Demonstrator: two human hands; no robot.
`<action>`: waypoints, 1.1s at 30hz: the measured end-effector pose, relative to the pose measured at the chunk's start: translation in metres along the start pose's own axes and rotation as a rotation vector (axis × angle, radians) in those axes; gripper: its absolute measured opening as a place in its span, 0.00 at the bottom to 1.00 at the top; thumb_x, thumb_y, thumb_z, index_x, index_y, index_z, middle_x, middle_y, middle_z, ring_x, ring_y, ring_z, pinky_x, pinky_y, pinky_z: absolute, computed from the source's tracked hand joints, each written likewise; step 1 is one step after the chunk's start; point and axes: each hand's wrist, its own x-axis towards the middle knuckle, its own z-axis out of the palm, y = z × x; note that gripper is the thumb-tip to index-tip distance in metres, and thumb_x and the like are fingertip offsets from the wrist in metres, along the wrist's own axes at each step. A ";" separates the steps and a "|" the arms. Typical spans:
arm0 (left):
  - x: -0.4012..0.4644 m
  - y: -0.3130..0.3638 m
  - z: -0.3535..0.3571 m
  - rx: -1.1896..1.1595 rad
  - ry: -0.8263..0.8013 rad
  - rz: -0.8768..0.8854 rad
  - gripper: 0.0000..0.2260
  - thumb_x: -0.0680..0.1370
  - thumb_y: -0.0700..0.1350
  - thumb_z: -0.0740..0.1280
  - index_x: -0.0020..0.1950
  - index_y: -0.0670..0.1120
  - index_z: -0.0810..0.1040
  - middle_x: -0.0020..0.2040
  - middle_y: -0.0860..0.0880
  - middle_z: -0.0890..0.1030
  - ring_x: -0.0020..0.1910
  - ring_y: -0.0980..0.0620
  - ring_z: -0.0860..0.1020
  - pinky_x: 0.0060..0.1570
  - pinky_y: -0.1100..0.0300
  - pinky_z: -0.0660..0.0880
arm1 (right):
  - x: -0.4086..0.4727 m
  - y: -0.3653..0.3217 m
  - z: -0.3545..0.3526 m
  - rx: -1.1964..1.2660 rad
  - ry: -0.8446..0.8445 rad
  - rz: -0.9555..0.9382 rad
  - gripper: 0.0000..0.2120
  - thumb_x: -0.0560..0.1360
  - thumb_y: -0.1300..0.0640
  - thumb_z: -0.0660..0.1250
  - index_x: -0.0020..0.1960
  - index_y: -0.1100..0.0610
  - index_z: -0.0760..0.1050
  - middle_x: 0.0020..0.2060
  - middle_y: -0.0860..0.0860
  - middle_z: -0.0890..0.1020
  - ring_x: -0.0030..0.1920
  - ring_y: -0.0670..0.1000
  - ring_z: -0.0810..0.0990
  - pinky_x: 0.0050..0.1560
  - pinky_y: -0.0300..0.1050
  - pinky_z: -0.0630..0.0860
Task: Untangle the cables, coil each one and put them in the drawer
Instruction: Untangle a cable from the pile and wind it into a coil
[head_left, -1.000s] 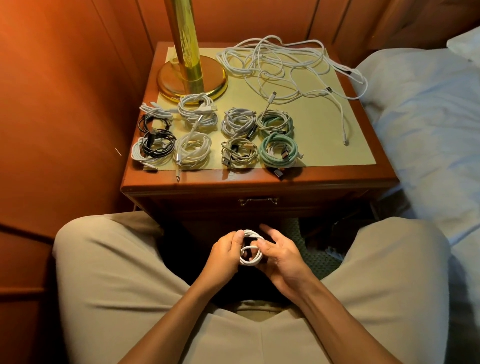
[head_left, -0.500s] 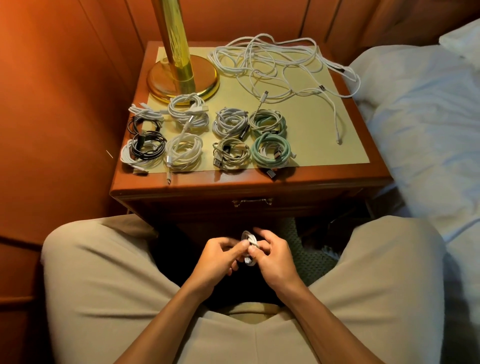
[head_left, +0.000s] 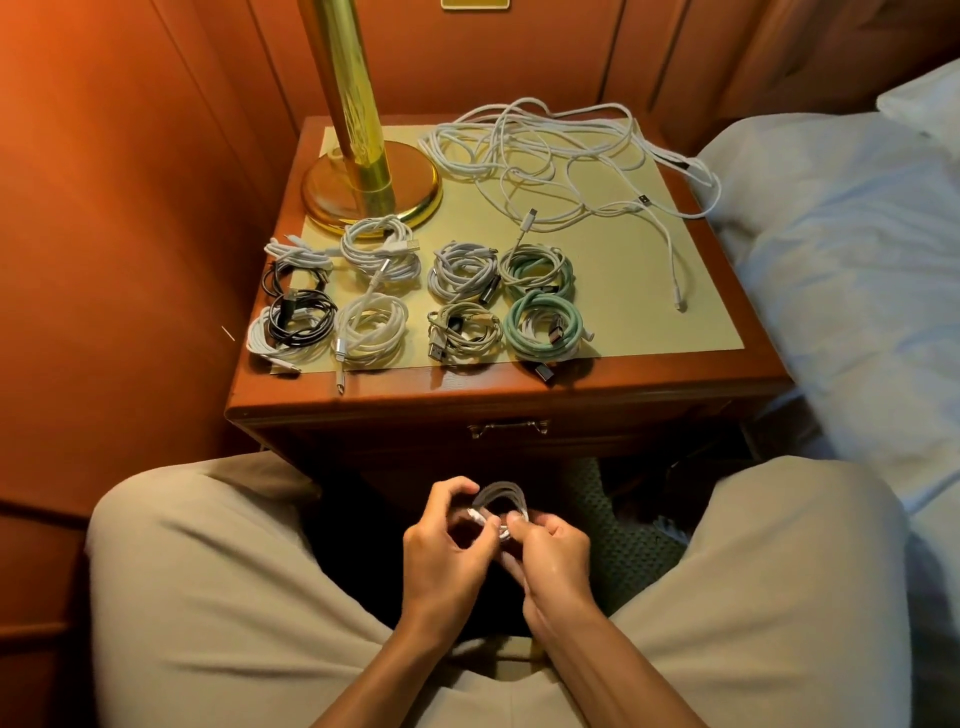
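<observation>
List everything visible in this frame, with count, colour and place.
Coiled cables: about ten, white, black, grey and green, front of the nightstand top.
Tangled cables: count unclear, white, back right of the top.
Small coil: one, white, held in both hands above the lap.
Lamp base: one, brass, back left of the top.
Nightstand: one, reddish wood.
Drawer: one, closed, metal handle, nightstand front.
Bed: one, white sheets, right.
Left hand: grips the small coil.
Right hand: pinches it.
</observation>
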 end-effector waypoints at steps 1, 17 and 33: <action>0.000 0.001 0.000 0.042 -0.013 0.054 0.14 0.74 0.37 0.74 0.54 0.52 0.78 0.43 0.56 0.83 0.44 0.60 0.83 0.43 0.65 0.79 | 0.001 -0.004 -0.001 0.041 -0.012 0.054 0.06 0.76 0.69 0.67 0.51 0.64 0.80 0.42 0.59 0.86 0.45 0.55 0.86 0.46 0.51 0.83; 0.015 -0.003 0.004 -0.812 0.313 -0.804 0.08 0.76 0.32 0.69 0.55 0.33 0.78 0.41 0.40 0.80 0.34 0.51 0.79 0.28 0.66 0.77 | 0.009 -0.006 0.003 0.298 -0.058 -0.003 0.14 0.75 0.77 0.63 0.57 0.66 0.75 0.50 0.63 0.83 0.53 0.59 0.83 0.50 0.48 0.80; 0.028 0.031 -0.029 -0.388 -0.087 -0.326 0.04 0.78 0.38 0.69 0.50 0.42 0.82 0.43 0.42 0.85 0.37 0.49 0.81 0.34 0.59 0.76 | -0.007 -0.057 -0.027 -0.231 -0.081 -0.644 0.14 0.74 0.67 0.72 0.55 0.52 0.82 0.45 0.47 0.87 0.48 0.48 0.86 0.47 0.43 0.82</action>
